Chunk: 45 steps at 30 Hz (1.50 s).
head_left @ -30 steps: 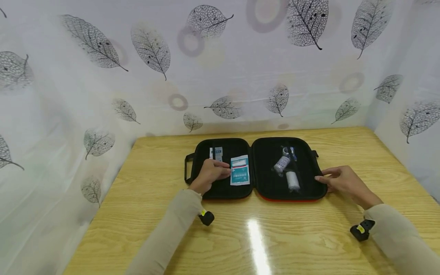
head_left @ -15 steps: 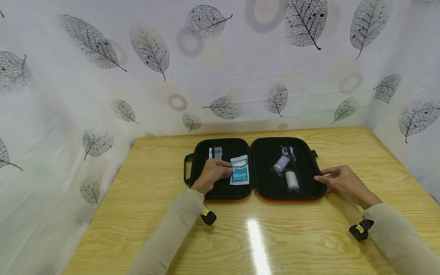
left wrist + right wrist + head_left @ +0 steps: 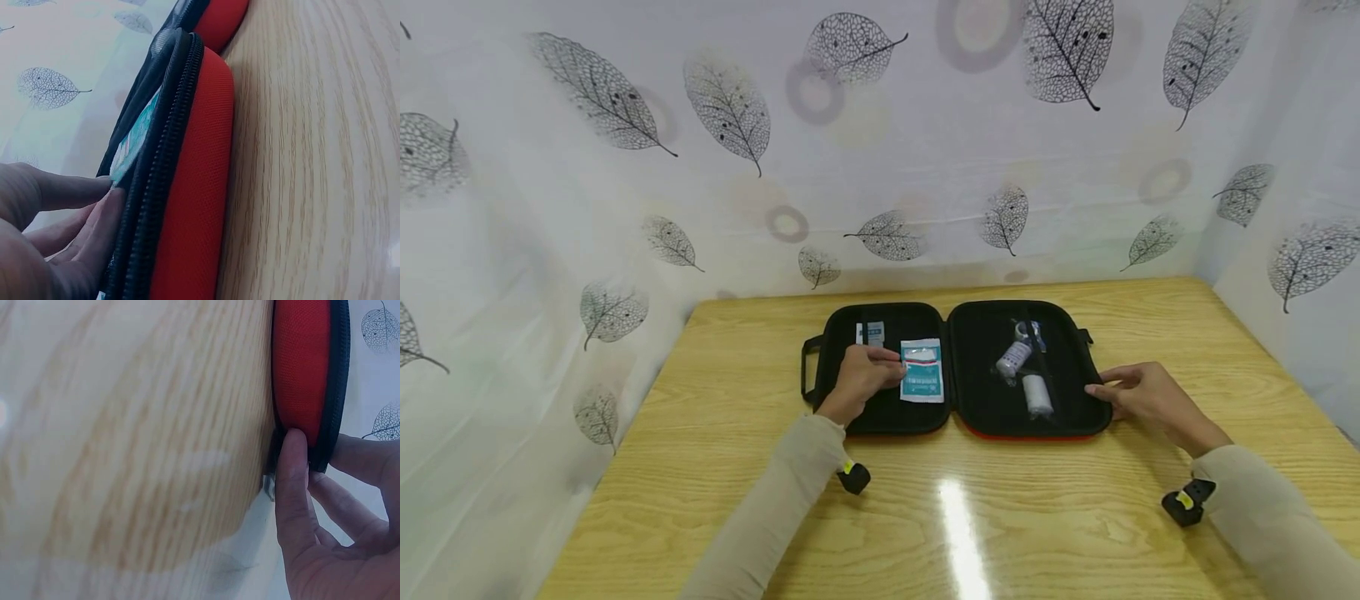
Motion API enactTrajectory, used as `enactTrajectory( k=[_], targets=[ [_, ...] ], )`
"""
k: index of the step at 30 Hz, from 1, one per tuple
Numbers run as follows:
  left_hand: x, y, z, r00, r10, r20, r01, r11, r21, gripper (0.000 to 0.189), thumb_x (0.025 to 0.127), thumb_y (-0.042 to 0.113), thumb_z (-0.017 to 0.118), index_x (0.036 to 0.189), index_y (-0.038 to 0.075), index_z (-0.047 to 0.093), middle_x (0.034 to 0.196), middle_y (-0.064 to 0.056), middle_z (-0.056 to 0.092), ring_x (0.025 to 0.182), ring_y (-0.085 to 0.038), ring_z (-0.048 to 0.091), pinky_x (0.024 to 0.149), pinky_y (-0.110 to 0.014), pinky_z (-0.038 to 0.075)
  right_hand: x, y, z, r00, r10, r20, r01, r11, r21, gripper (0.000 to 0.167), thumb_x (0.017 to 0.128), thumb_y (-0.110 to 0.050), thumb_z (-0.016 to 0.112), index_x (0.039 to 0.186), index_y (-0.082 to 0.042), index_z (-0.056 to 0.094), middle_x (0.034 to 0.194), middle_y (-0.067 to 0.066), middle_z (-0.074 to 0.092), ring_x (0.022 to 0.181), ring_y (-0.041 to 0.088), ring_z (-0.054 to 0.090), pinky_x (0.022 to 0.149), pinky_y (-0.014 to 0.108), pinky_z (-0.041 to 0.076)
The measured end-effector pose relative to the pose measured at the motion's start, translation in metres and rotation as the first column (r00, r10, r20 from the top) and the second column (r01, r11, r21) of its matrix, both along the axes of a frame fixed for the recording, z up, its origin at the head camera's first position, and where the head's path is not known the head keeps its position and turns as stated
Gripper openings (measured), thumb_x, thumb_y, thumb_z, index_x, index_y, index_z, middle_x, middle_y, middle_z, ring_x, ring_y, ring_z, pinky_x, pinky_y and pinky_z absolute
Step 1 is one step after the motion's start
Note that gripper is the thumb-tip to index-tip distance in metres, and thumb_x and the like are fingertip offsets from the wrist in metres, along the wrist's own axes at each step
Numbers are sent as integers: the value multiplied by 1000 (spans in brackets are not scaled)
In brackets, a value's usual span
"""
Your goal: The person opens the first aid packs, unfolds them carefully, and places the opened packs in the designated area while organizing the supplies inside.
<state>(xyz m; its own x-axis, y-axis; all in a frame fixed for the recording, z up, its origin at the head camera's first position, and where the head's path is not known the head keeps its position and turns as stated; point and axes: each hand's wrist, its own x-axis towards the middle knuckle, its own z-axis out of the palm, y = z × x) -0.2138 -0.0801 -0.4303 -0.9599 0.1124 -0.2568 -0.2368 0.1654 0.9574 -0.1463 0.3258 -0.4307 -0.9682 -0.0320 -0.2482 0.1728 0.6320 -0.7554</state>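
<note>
A zip case [image 3: 1000,408], red outside and black inside, lies unfolded flat on the table. My left hand [image 3: 863,382] reaches over its left half and pinches the left edge of a teal and white packet [image 3: 922,382]. In the left wrist view, thumb and finger meet at that packet's [image 3: 139,137] edge, just inside the zip rim. My right hand [image 3: 1150,402] grips the case's right edge, thumb on the inner rim. The right wrist view has fingers on both sides of the red shell [image 3: 303,369].
Smaller white and blue packets [image 3: 870,333] sit under a strap in the left half. Two wrapped white rolls [image 3: 1037,393] and a tape-like ring [image 3: 1028,332] lie in the right half. A handle [image 3: 809,367] sticks out left. A leaf-print curtain stands behind the wooden table [image 3: 880,517].
The teal packet has straightened slightly and shifted a little left in my left hand's grip. My right hand stays at the case's edge.
</note>
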Motion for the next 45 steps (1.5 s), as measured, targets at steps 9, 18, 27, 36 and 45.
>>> enactTrajectory(
  k=[9,18,27,36,45],
  targets=[
    [-1,0,0,1000,6,-8,-6,1000,-13,22,90,-3,73,111,-5,70,101,-16,73,83,-19,73,76,-32,61,0,0,-1,1000,3,-5,-3,1000,-2,71,97,-36,70,136,20,49,106,25,70,75,22,70,66,32,60],
    [0,-13,16,995,18,-97,-22,999,-34,22,92,-4,71,113,-5,71,103,-17,73,87,-20,72,75,-31,61,0,0,0,1000,1,2,-1,1000,-11,71,98,-35,69,137,20,48,108,27,69,76,22,70,67,34,60],
    [7,-57,34,989,106,-98,-114,991,-71,26,93,-1,71,119,-3,69,111,-19,71,93,-22,71,80,-30,60,-1,0,1,1000,0,17,0,1000,0,73,97,-38,69,137,20,48,106,24,70,75,21,69,67,34,60],
    [22,-99,33,989,128,-76,-135,985,-103,29,94,3,71,123,-1,67,116,-19,69,91,-19,69,82,-34,59,-3,1,0,999,-11,40,10,1000,10,75,97,-39,69,138,20,47,110,26,69,76,21,69,70,34,59],
    [33,-109,25,990,129,-52,-136,979,-151,31,93,-3,69,124,-4,66,120,-22,68,101,-24,69,84,-33,60,-3,1,-1,1000,-8,26,9,1000,-11,73,97,-37,70,137,20,48,109,27,69,77,21,70,68,33,60]
  ],
)
